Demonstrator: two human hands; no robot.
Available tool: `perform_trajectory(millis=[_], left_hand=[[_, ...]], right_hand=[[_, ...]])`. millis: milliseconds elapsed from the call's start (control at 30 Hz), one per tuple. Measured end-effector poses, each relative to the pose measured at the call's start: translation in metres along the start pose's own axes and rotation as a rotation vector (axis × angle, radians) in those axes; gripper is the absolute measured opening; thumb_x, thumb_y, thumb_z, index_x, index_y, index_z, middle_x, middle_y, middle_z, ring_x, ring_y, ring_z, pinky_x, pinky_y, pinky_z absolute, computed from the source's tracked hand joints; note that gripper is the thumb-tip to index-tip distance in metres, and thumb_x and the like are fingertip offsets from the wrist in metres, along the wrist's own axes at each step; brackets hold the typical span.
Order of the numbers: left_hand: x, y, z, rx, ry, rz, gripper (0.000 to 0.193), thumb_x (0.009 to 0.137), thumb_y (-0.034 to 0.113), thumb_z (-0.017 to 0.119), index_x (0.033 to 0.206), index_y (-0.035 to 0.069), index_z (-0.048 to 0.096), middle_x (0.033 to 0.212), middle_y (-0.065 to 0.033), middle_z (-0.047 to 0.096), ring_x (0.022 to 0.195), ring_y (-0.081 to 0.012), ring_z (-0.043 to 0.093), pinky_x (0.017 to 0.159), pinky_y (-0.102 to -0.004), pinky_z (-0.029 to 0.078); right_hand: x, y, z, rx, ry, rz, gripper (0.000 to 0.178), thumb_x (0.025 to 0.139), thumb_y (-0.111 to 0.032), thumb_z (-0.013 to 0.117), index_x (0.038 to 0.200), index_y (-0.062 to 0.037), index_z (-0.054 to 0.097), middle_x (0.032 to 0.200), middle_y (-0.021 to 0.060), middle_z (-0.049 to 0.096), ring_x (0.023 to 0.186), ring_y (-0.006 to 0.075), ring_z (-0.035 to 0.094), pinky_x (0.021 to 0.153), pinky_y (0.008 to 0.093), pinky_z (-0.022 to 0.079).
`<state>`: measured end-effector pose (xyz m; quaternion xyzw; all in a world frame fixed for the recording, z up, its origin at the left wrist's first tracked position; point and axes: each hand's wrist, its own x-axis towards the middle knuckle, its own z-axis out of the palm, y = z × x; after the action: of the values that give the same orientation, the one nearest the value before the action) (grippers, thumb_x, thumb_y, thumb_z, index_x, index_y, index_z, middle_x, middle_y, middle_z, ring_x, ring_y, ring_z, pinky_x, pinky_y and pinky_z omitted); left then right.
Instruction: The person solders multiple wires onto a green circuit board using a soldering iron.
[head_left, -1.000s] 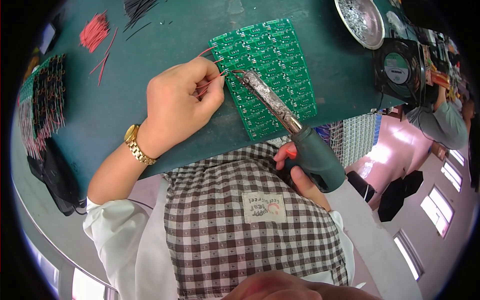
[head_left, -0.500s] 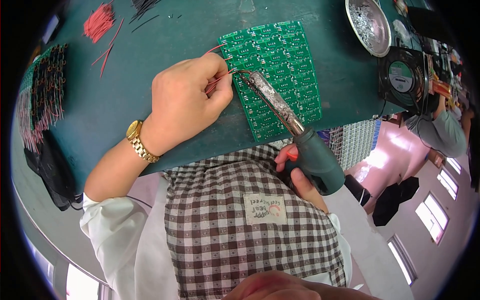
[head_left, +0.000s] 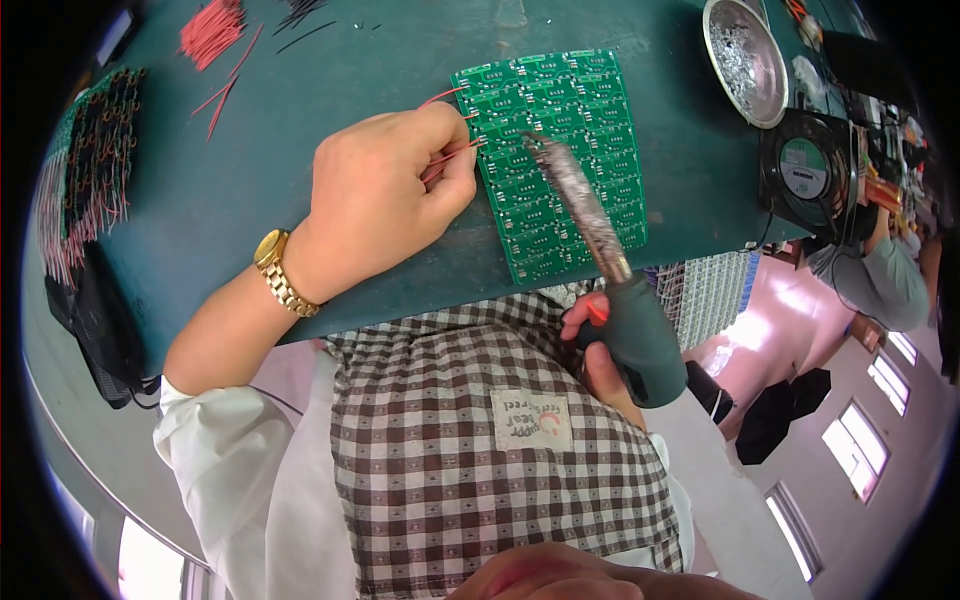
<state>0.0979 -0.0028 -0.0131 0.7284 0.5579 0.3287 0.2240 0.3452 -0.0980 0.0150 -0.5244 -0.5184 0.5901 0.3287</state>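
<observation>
A panel of green circuit boards [head_left: 560,215] lies near the table's front edge. At its left side my left hand [head_left: 385,190] is closed in a pinch on several thin red wires [head_left: 455,153], whose ends reach pads along the panel's edge. Another red wire end meets the edge farther up. My right hand [head_left: 606,375] grips the dark green handle of a soldering gun [head_left: 645,340]; part of the fingers is behind the handle. Its thick, worn metal barrel slants over the panel, with the tip a short way right of the wires.
Loose red wires [head_left: 212,35] and black wires [head_left: 300,12] lie at the far left. Finished-looking wired boards [head_left: 100,150] are piled at the left edge. A metal bowl with solder scraps [head_left: 745,65] and a black fan [head_left: 808,172] stand at right. A co-worker's arm [head_left: 880,270] shows beyond.
The soldering gun's tip has moved right, off the wire ends at the panel's left edge. My left hand keeps its pinch on the wires. The whole view has shifted slightly.
</observation>
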Motion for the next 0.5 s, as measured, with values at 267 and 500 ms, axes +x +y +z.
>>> perform_trajectory(millis=[267, 500], left_hand=[[-0.001, -0.001, -0.001, 0.008, -0.017, 0.008, 0.011, 0.073, 0.009, 0.063, 0.069, 0.009, 0.052, 0.055, -0.0033, 0.052, 0.050, -0.0210, 0.053, 0.045, -0.0337, 0.040], [-0.001, 0.001, -0.017, 0.043, -0.141, -0.054, 0.013, 0.077, 0.013, 0.064, 0.074, 0.005, 0.055, 0.057, -0.0061, 0.054, 0.051, -0.0240, 0.054, 0.046, -0.0328, 0.040]], right_hand=[[-0.008, 0.020, 0.009, 0.197, 0.181, -0.023, 0.041, 0.083, -0.034, 0.062, 0.104, 0.0007, 0.054, 0.089, 0.0072, 0.056, 0.077, 0.0140, 0.054, 0.069, 0.0277, 0.044], [-0.007, 0.024, 0.009, 0.216, 0.132, 0.023, 0.042, 0.083, -0.033, 0.063, 0.105, 0.0017, 0.054, 0.089, 0.0077, 0.056, 0.077, 0.0139, 0.053, 0.069, 0.0271, 0.043]])
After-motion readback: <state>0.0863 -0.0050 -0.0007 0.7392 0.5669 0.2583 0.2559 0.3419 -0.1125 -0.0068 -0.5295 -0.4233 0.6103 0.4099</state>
